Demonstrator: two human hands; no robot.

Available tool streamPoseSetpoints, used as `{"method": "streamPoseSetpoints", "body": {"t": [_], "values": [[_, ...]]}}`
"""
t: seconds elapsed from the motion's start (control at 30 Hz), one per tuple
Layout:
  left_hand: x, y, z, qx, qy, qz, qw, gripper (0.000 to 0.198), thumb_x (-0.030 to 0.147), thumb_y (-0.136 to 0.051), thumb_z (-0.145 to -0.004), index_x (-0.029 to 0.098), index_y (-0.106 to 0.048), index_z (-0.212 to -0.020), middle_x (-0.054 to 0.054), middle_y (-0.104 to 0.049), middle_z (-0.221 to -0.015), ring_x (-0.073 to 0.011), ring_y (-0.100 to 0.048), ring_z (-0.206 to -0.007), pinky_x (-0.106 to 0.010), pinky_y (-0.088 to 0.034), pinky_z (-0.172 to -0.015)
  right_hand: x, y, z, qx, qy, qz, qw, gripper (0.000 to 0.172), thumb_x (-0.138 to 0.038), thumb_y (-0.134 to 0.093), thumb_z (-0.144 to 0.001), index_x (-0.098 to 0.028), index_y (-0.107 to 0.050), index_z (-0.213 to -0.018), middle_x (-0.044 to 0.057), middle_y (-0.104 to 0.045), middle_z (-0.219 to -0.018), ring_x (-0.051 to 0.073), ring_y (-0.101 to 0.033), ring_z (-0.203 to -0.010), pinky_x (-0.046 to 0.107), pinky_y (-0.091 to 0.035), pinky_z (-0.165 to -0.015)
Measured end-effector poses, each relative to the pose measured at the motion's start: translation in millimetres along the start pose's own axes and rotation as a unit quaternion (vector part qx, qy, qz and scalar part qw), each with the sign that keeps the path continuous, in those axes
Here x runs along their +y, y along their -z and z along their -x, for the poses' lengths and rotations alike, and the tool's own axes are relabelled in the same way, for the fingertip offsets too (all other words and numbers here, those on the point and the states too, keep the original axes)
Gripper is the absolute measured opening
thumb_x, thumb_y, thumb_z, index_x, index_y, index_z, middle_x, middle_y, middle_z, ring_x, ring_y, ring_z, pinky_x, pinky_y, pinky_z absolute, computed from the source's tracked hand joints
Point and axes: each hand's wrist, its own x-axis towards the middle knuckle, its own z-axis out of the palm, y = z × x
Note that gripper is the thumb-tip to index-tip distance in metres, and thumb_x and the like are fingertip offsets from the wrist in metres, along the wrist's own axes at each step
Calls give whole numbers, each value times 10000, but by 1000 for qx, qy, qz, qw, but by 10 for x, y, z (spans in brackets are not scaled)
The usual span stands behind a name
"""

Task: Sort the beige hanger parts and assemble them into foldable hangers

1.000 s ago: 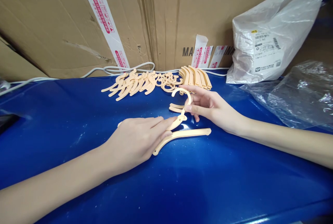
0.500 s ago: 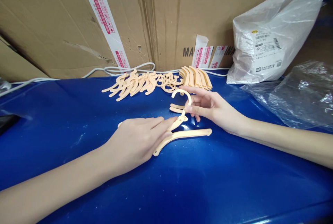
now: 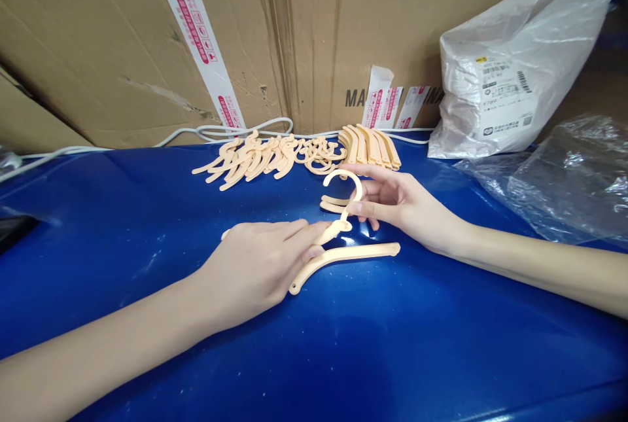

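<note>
My right hand (image 3: 387,198) pinches a cream plastic hanger hook (image 3: 356,188) by its shank, the curl facing left. The hook's lower end meets the tip of a cream hanger arm (image 3: 330,232), which my left hand (image 3: 267,258) grips from above; most of that arm is hidden under the fingers. Just in front, a loose curved hanger arm (image 3: 353,252) lies on the blue table, its left end close to my left fingertips. Behind the hook, more cream strips (image 3: 333,205) lie by my right fingers, partly covered.
Along the back lie a heap of curved hanger pieces (image 3: 255,159), loose hooks (image 3: 318,154) and stacked hanger arms (image 3: 370,147). A white cable (image 3: 186,134) runs before the cardboard box (image 3: 314,49). At right are a white plastic bag (image 3: 495,82) and clear plastic film (image 3: 579,173).
The hook has shifted very slightly at its joint with the hanger arm. Both hands otherwise keep nearly the same place and grip.
</note>
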Motion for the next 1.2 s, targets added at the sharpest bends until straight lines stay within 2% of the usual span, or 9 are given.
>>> {"method": "streamPoseSetpoints", "body": {"t": [0.07,0.23,0.4,0.5,0.63,0.7,0.87,1.03,1.2], "values": [[6,2,-1,-1,8,8,1000,340,323,-292,-1051,199,-562,-1216,0,-723,-842,-170,-697,-700,-269,-422,-520,-1,-4,4,5,-1,-2,1000,610,-179,-716,-802,-124,-458,-1351,-7,-671,-763,73,-551,-564,194,-457,-490],[22,11,-3,2,56,65,996,288,304,-378,-1032,234,-520,-1272,1,-744,-1086,-173,-723,-889,-259,-462,-621,-9,-7,8,0,10,-15,1000,644,-149,-728,-782,-154,-404,-1338,-6,-710,-748,89,-604,-613,187,-467,-519],[27,57,-24,-23,77,110,991,277,259,-392,-1001,217,-529,-1238,31,-723,-813,-119,-623,-585,-232,-391,-538,4,-6,13,10,32,-5,999,527,-218,-720,-825,-158,-443,-1269,-11,-704,-718,101,-645,-673,187,-481,-554],[60,107,-52,-48,89,156,983,272,200,-415,-949,206,-527,-1197,65,-648,-667,-108,-589,-570,-212,-367,-525,21,-7,24,5,41,-15,999,507,-215,-750,-803,-172,-467,-1221,-14,-704,-746,102,-652,-682,201,-498,-583],[136,176,-110,-91,149,198,965,221,217,-426,-936,217,-525,-1134,79,-597,-641,-99,-549,-538,-207,-354,-520,39,-10,47,2,67,17,998,495,-248,-773,-794,-184,-488,-1195,-19,-692,-782,122,-665,-698,251,-521,-631],[159,198,-146,-109,190,218,951,170,288,-407,-974,224,-544,-1052,77,-588,-638,-98,-535,-529,-210,-351,-520,44,-9,63,3,95,59,994,483,-259,-770,-803,-185,-501,-1197,-19,-690,-805,132,-672,-734,272,-530,-674],[142,222,-208,-110,267,279,916,306,474,-449,-972,226,-594,-864,49,-653,-711,-118,-574,-615,-221,-372,-544,46,-9,101,8,145,135,980,468,-267,-749,-831,-189,-510,-1226,-8,-696,-853,154,-693,-802,301,-539,-739],[125,262,-256,-101,323,403,850,212,391,-602,-875,208,-677,-796,32,-706,-723,-127,-618,-648,-220,-435,-566,31,-24,115,-2,160,157,975,445,-263,-724,-855,-175,-508,-1234,-19,-676,-826,136,-683,-754,281,-529,-701],[138,282,-294,-98,346,480,800,158,311,-647,-824,173,-662,-749,16,-729,-698,-108,-630,-625,-189,-428,-530,19,-30,110,-3,174,170,970,438,-255,-716,-859,-177,-506,-1236,-19,-667,-831,137,-676,-776,271,-524,-685]]}}
